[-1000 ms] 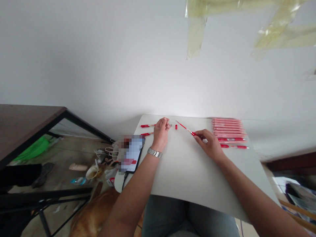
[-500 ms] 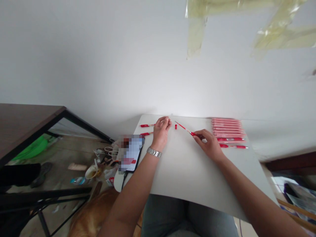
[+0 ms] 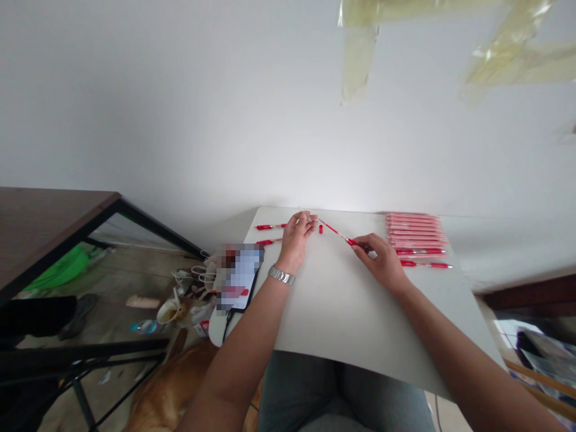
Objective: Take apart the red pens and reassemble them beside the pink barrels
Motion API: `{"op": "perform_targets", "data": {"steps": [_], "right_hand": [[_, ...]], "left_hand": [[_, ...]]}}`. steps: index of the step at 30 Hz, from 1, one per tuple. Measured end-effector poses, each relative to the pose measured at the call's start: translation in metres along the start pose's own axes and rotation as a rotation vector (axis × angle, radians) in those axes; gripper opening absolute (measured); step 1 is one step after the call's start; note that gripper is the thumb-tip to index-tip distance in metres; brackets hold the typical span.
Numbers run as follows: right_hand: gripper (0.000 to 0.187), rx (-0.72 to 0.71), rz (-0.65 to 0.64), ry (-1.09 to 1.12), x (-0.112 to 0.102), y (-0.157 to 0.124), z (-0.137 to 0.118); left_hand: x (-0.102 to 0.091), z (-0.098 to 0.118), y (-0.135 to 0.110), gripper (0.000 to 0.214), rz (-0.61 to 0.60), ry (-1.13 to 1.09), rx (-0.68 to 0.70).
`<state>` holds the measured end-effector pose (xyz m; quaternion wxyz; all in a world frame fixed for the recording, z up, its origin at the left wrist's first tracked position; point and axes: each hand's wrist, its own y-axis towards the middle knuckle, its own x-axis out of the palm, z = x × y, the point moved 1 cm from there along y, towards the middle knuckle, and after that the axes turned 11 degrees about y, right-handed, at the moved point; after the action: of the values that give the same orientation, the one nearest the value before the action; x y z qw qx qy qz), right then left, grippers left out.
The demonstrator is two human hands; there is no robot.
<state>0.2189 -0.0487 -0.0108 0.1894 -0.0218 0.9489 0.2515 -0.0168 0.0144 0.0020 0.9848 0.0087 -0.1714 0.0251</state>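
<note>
My right hand (image 3: 380,258) is closed on the red grip of an opened pen (image 3: 350,241). A thin red refill (image 3: 332,228) sticks out of it, its tip slanting up and left to my left fingertips. My left hand (image 3: 297,237), wearing a metal watch, is pinched around something small and thin, too fine to make out. Just right of those fingers is a short red cylindrical piece (image 3: 321,229) on the white table (image 3: 333,300). Two red pens, an upper pen (image 3: 270,227) and a lower pen (image 3: 269,242), lie partly hidden behind my left hand.
A row of pink-wrapped pens (image 3: 413,231) lies at the table's right, with a loose red pen (image 3: 425,264) before it. A phone (image 3: 240,279) with a cable rests on the left edge. Behind stands the wall (image 3: 225,120). A tan dog (image 3: 173,390) lies below left.
My left fingers have shifted slightly right, and now meet the refill's tip. The right hand and its pen have barely moved.
</note>
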Motion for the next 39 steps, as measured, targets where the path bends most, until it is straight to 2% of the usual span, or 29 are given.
{"op": "perform_targets", "data": {"steps": [19, 31, 39], "right_hand": [[0.022, 0.007, -0.008, -0.001, 0.000, 0.000, 0.001], [0.021, 0.013, -0.005, 0.001, 0.000, 0.000, 0.002], [0.022, 0.008, -0.002, 0.015, 0.000, 0.000, 0.000]], "left_hand": [[0.005, 0.007, -0.005, 0.030, -0.064, -0.085, 0.003], [0.010, 0.008, -0.009, 0.031, -0.101, 0.071, 0.036], [0.016, 0.003, -0.018, 0.028, -0.198, 0.205, 0.069]]}}
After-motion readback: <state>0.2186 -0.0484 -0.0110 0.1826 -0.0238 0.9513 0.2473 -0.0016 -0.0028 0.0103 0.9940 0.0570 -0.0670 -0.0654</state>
